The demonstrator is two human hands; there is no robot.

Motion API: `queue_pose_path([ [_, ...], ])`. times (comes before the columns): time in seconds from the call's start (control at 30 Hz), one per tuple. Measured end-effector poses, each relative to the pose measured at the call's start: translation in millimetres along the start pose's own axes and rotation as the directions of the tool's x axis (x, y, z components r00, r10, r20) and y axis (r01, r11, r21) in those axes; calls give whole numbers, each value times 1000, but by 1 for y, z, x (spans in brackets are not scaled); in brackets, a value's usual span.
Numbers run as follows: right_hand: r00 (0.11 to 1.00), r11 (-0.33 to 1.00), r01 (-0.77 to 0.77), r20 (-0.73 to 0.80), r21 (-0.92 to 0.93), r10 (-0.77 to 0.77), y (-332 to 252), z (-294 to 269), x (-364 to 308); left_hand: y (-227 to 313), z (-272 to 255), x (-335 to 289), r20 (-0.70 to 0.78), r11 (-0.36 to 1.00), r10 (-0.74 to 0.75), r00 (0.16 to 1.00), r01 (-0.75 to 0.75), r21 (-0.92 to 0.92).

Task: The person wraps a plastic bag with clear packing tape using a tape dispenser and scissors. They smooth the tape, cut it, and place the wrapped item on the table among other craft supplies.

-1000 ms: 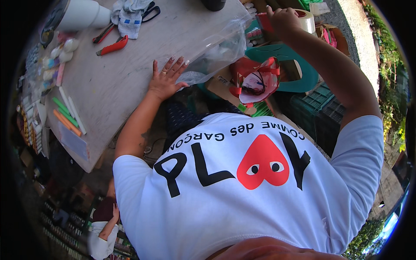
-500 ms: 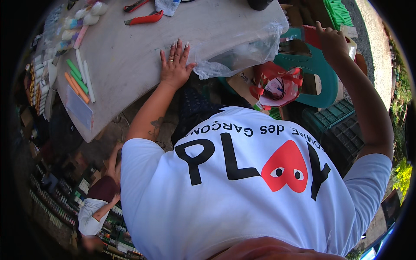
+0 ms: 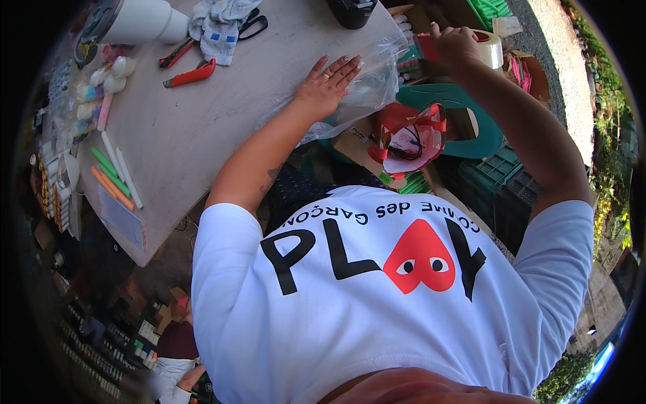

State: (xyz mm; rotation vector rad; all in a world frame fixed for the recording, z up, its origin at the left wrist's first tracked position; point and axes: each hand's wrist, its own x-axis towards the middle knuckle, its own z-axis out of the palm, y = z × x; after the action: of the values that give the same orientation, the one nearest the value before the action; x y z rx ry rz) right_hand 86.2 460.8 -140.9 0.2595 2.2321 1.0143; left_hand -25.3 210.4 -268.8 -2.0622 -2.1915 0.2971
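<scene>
My left hand (image 3: pixel 326 86) lies open, fingers stretched, on a clear plastic sheet (image 3: pixel 377 81) at the table's right edge. My right hand (image 3: pixel 457 48) is closed at the far right, one finger pointing out, beyond that edge. It appears to grip a red tape dispenser (image 3: pixel 425 47) with a wide roll of pale tape (image 3: pixel 490 50) on it; the hand hides much of it. A red and white bag (image 3: pixel 410 141) with dark cords inside stands below, beside a teal plastic chair (image 3: pixel 481 145).
On the table (image 3: pixel 235 101) lie red-handled cutters (image 3: pixel 190 74), a cloth (image 3: pixel 219 34), a dark cup (image 3: pixel 353 12), a white tumbler (image 3: pixel 145 20) and several coloured candles (image 3: pixel 114 176). Dark crates (image 3: pixel 488 178) stand right of me. A person (image 3: pixel 178 350) is behind at lower left.
My left hand has slid right, farther onto the plastic sheet. My right hand has come left toward the table, the red dispenser and tape roll moving with it. The view has shifted.
</scene>
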Motion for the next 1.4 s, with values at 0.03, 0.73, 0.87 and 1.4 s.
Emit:
queue_pose_path([
  [0.03, 1000, 1000, -18, 1, 1, 18, -2, 0, 1, 3, -2, 16, -9, 999, 32, 999, -32, 16],
  [0.73, 958, 825, -255, 249, 504, 144, 53, -57, 58, 24, 13, 91, -243, 943, 146, 959, -209, -258],
  [0.87, 925, 684, -377, 224, 624, 306, 82, -38, 13, 22, 11, 112, -257, 915, 137, 957, -222, -336],
  [1.4, 487, -255, -705, 713, 662, 504, -55, 109, -297, 50, -5, 177, 99, 967, 237, 966, -244, 66],
])
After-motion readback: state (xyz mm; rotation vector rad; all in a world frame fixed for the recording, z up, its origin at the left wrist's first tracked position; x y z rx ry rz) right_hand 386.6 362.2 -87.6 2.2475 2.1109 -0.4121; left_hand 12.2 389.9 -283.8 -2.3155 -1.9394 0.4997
